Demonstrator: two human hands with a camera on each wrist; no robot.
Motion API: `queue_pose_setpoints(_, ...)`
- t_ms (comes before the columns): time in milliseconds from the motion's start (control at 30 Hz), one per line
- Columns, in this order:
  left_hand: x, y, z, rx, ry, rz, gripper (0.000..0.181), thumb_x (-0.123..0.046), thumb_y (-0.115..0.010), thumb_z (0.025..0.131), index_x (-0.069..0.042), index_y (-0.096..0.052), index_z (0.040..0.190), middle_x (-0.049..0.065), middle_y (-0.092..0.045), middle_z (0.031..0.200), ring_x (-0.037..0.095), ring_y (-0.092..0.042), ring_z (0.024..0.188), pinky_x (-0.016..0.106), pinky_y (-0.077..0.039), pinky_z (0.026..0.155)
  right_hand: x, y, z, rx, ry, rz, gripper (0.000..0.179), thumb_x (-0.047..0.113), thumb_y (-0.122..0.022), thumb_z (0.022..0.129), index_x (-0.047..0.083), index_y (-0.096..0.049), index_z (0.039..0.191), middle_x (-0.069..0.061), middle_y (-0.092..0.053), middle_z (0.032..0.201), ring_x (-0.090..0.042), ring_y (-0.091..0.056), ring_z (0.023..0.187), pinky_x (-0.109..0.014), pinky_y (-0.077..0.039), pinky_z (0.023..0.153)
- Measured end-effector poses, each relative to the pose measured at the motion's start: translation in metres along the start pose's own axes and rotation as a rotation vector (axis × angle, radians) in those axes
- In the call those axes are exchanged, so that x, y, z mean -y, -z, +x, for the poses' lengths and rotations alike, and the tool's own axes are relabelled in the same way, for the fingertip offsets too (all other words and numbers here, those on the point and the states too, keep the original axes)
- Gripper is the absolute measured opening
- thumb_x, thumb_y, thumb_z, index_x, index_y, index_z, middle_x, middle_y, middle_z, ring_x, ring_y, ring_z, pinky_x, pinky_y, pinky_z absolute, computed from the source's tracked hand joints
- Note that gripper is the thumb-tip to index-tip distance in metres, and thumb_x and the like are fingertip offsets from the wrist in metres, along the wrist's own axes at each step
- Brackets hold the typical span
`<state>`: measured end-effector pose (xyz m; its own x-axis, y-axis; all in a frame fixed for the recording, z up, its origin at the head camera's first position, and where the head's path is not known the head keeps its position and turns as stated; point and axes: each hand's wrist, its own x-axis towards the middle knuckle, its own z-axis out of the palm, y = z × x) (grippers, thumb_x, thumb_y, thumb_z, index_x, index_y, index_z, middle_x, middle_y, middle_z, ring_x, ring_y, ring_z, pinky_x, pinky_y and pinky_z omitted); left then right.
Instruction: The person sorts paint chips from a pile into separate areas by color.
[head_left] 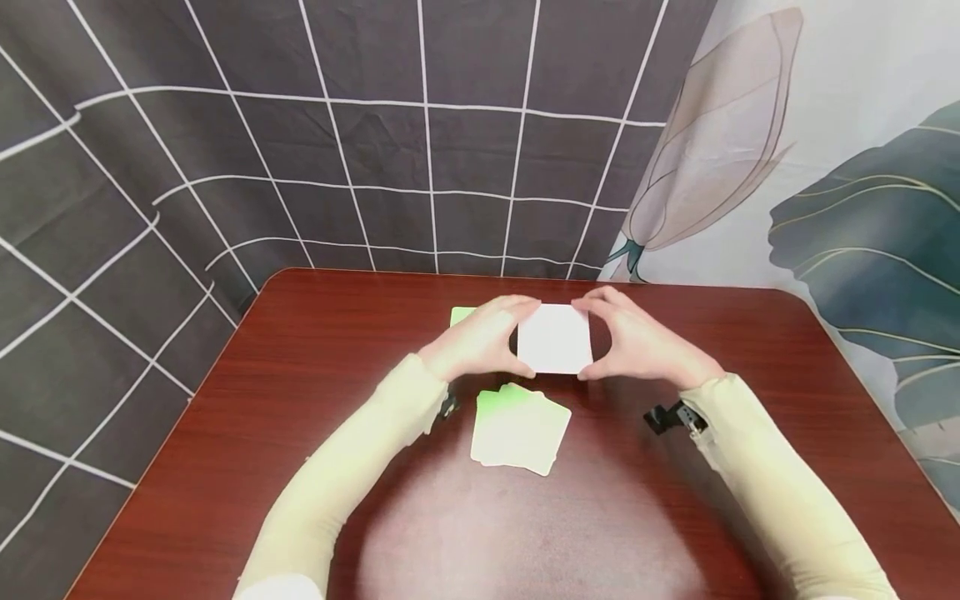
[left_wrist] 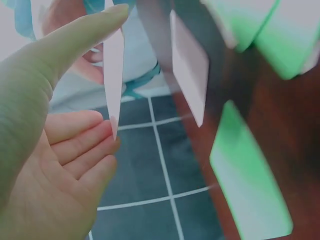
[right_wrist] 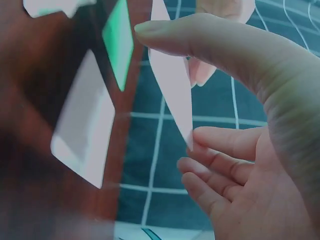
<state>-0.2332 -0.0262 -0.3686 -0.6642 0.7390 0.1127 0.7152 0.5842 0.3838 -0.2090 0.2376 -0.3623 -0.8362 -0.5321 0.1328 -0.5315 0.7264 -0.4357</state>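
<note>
A square white card (head_left: 555,337) is held flat above the table between both hands. The left hand (head_left: 480,340) pinches its left corners, thumb at the near edge and fingertips at the far edge. On the opposite side the right hand (head_left: 648,342) grips it the same way. In the left wrist view, the held card (left_wrist: 114,75) appears nearly edge-on, apart from the tabletop. Below it lies another white card (right_wrist: 85,120), seen in the right wrist view and hidden from the head view. A green card (head_left: 461,314) lies partly covered by the left hand.
Nearer the person, several overlapping pale green cards (head_left: 519,429) lie fanned on the reddish-brown table (head_left: 300,375). A dark curtain with white grid lines (head_left: 375,150) hangs behind and to the left. To the right hangs a leaf-patterned white curtain (head_left: 847,83).
</note>
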Motion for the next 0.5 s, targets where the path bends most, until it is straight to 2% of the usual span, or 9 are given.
queue_pose_setpoints(133, 0.006, 0.009, 0.021, -0.019, 0.009, 0.037, 0.096, -0.039, -0.091, 0.076, 0.001, -0.046, 0.15, 0.012, -0.049, 0.151, 0.026, -0.041, 0.14, 0.03, -0.028, 0.117, -0.011, 0.014, 0.014, -0.015, -0.019, -0.002, 0.092, 0.021, -0.097, 0.062, -0.007, -0.054, 0.139, -0.019, -0.049, 0.133, -0.035, -0.047, 0.123, -0.053, -0.043, 0.103)
queue_pose_setpoints(233, 0.01, 0.01, 0.034, -0.026, 0.003, 0.048, 0.093, -0.036, -0.091, 0.077, 0.003, -0.046, 0.149, 0.013, -0.049, 0.151, 0.027, -0.041, 0.14, 0.028, -0.026, 0.117, -0.019, 0.018, 0.022, -0.007, -0.033, -0.005, 0.091, 0.019, -0.096, 0.064, -0.009, -0.054, 0.139, -0.022, -0.049, 0.133, -0.038, -0.047, 0.124, -0.055, -0.042, 0.104)
queue_pose_setpoints(367, 0.017, 0.001, 0.045, 0.004, 0.017, 0.021, 0.091, -0.033, -0.091, 0.077, 0.004, -0.047, 0.148, 0.014, -0.051, 0.149, 0.027, -0.043, 0.138, 0.028, -0.028, 0.116, -0.031, 0.015, 0.027, 0.045, -0.083, -0.002, 0.09, 0.019, -0.094, 0.066, -0.009, -0.053, 0.14, -0.023, -0.048, 0.134, -0.039, -0.048, 0.122, -0.056, -0.043, 0.103)
queue_pose_setpoints(500, 0.022, -0.014, 0.051, 0.042, 0.053, -0.012, 0.092, -0.032, -0.091, 0.076, 0.005, -0.047, 0.148, 0.014, -0.051, 0.149, 0.026, -0.044, 0.138, 0.028, -0.03, 0.115, -0.042, 0.003, 0.029, 0.097, -0.127, 0.013, 0.089, 0.021, -0.092, 0.068, -0.009, -0.052, 0.141, -0.023, -0.048, 0.134, -0.039, -0.048, 0.122, -0.055, -0.042, 0.105)
